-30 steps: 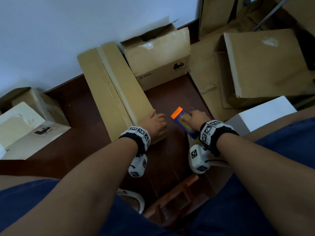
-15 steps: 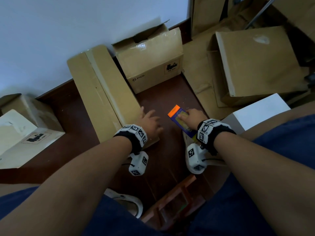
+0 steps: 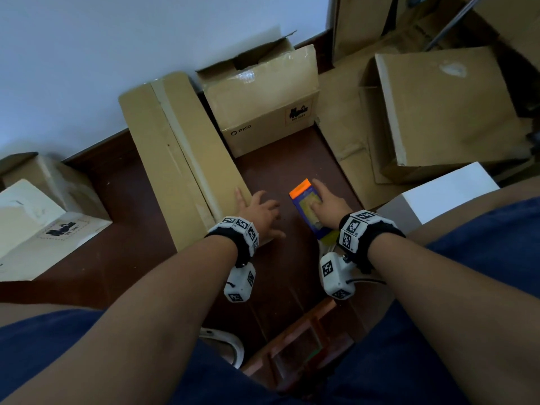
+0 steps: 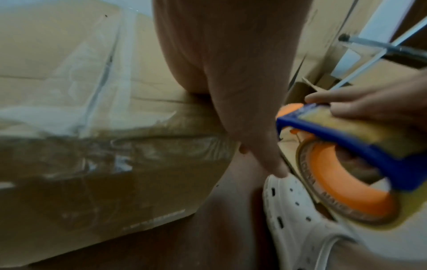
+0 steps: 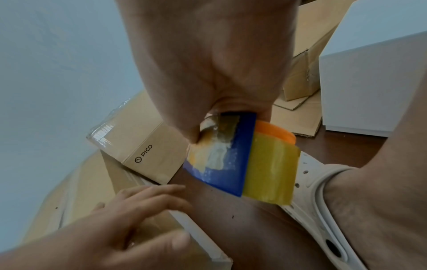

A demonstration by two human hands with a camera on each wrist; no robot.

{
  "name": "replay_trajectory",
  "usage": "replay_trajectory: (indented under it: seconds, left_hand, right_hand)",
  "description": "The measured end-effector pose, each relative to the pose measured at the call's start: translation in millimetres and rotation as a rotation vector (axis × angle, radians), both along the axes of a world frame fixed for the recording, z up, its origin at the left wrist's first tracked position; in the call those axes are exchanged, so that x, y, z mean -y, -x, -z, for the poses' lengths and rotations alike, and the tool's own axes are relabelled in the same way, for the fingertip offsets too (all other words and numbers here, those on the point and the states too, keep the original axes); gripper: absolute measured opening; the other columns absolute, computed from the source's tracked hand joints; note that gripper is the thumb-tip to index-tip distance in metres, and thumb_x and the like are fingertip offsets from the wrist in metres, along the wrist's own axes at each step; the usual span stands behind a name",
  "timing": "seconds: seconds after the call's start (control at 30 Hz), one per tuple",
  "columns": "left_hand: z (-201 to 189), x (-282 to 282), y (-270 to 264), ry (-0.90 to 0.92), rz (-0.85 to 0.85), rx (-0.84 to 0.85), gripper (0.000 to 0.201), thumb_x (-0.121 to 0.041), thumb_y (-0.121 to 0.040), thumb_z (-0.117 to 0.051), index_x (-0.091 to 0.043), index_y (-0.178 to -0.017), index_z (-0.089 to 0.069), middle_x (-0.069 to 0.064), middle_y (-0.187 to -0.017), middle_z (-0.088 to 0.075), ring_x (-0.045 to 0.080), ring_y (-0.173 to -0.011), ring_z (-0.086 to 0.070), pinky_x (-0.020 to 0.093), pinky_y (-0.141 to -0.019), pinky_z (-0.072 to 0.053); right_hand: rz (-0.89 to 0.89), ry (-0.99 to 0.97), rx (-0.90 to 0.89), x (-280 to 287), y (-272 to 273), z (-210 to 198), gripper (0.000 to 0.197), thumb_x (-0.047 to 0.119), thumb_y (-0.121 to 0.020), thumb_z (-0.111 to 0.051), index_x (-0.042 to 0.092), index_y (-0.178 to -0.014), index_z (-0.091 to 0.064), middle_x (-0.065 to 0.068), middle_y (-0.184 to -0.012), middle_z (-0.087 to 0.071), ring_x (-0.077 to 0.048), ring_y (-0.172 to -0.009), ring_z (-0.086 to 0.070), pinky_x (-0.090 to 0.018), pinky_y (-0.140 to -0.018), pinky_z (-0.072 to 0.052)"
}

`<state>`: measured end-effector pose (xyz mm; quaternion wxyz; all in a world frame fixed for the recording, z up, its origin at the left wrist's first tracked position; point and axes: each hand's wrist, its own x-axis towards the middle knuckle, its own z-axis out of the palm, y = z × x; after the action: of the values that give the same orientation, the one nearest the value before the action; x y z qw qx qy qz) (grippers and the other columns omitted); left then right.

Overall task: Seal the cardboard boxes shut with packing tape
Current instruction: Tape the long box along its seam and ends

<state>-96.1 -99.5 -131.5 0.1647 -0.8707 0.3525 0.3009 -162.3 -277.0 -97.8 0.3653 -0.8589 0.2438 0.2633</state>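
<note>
L hand (image 3: 257, 207) flat on long box (image 3: 178, 153) | R hand (image 3: 327, 200) holds 1 tape dispenser (image 3: 306, 207)

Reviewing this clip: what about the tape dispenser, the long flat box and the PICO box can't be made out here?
- Tape dispenser: cutting edge hidden under the right hand in every view.
- Long flat box: near end covered by the left hand in the head view, motion-blurred in the left wrist view.
- PICO box: contents hidden by its flaps.
</note>
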Motion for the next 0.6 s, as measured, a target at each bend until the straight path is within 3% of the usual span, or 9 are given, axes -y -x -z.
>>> replay_trajectory:
  seconds: [0.07,0.17,0.2,0.3,0.37,0.47,0.53,0.6]
  left_hand:
    - [-4.7,-8.3,-3.9,0.177,-0.075,-0.040,0.063,-0.075,-0.085,-0.038,-0.040,-0.137,-0.044,-0.016,-0.158,-0.018,0.022,-0.148,-0.006,0.075,-0.104,0.008]
    - [-17.4,-32.2,-12.2,0.464,-0.153,0.005,0.057,-0.061,-0.091,-0.046,-0.032,-0.140,-0.043,-0.008,-0.159,-0.019,0.022,-0.146,-0.018,0.056,-0.116,-0.011]
    - [-20.1,-45.6,-15.3,0.529,-0.173,0.035,0.055,-0.055,-0.092,-0.049,-0.028,-0.140,-0.044,-0.005,-0.159,-0.022,0.023,-0.144,-0.024,0.050,-0.117,-0.018]
    - [-22.6,-94.4,-18.6,0.658,-0.317,0.097,0.051,-0.046,-0.093,-0.054,-0.024,-0.137,-0.047,-0.003,-0.156,-0.030,0.023,-0.139,-0.034,0.043,-0.114,-0.029]
    - [-24.9,-122.4,-12.6,0.606,-0.444,0.110,0.057,-0.052,-0.089,-0.056,-0.028,-0.139,-0.044,-0.005,-0.157,-0.025,0.024,-0.141,-0.029,0.048,-0.114,-0.027]
    - [-27.9,-150.1,5.9,0.330,-0.587,0.009,0.085,-0.073,-0.076,-0.057,-0.050,-0.147,-0.015,-0.018,-0.159,0.014,0.028,-0.147,0.008,0.071,-0.107,-0.011]
    - [-25.7,-159.7,15.8,0.279,-0.646,-0.087,0.102,-0.080,-0.066,-0.057,-0.055,-0.146,0.001,-0.022,-0.153,0.031,0.032,-0.144,0.024,0.079,-0.101,-0.009]
    - [-20.8,-162.1,22.6,0.263,-0.654,-0.115,0.109,-0.079,-0.065,-0.061,-0.053,-0.146,0.008,-0.022,-0.152,0.033,0.035,-0.142,0.028,0.081,-0.100,-0.013]
  right_hand:
    - [-0.039,-0.026,0.033,-5.3,0.9,-9.2,0.055,0.016,-0.101,-0.035,0.039,-0.149,-0.024,-0.022,-0.119,-0.061,-0.035,-0.090,-0.060,-0.036,-0.076,-0.047]
    - [-0.078,-0.066,0.016,-12.6,-3.8,-17.9,0.047,0.004,-0.097,-0.032,0.025,-0.128,-0.060,-0.015,-0.130,-0.054,-0.034,-0.103,-0.057,-0.037,-0.084,-0.049]
    - [-0.077,-0.096,-0.009,-15.6,-6.1,-18.6,0.044,0.002,-0.096,-0.033,0.020,-0.119,-0.066,-0.012,-0.131,-0.054,-0.031,-0.101,-0.057,-0.035,-0.081,-0.049]
    - [-0.113,-0.100,-0.049,-32.3,-11.0,-11.8,0.038,0.002,-0.095,-0.040,0.015,-0.103,-0.074,-0.007,-0.118,-0.064,-0.017,-0.068,-0.051,-0.026,-0.058,-0.044]
    - [-0.162,-0.042,-0.030,-46.2,-11.1,-2.8,0.038,0.002,-0.093,-0.041,0.017,-0.099,-0.075,-0.007,-0.109,-0.067,-0.019,-0.072,-0.054,-0.031,-0.065,-0.047]
    - [-0.263,-0.015,0.000,-64.3,-11.6,12.3,0.027,0.009,-0.092,-0.056,0.012,-0.116,-0.069,-0.010,-0.121,-0.065,-0.024,-0.100,-0.060,-0.026,-0.079,-0.046]
    - [-0.356,-0.010,0.005,-73.8,-12.6,15.7,0.046,0.030,-0.089,-0.067,0.007,-0.128,-0.059,-0.012,-0.126,-0.059,-0.025,-0.112,-0.055,-0.026,-0.084,-0.044]
    - [-0.431,0.048,-0.005,-81.1,-13.7,16.6,0.064,0.054,-0.083,-0.064,0.009,-0.128,-0.058,-0.011,-0.118,-0.051,-0.026,-0.109,-0.050,-0.031,-0.083,-0.044]
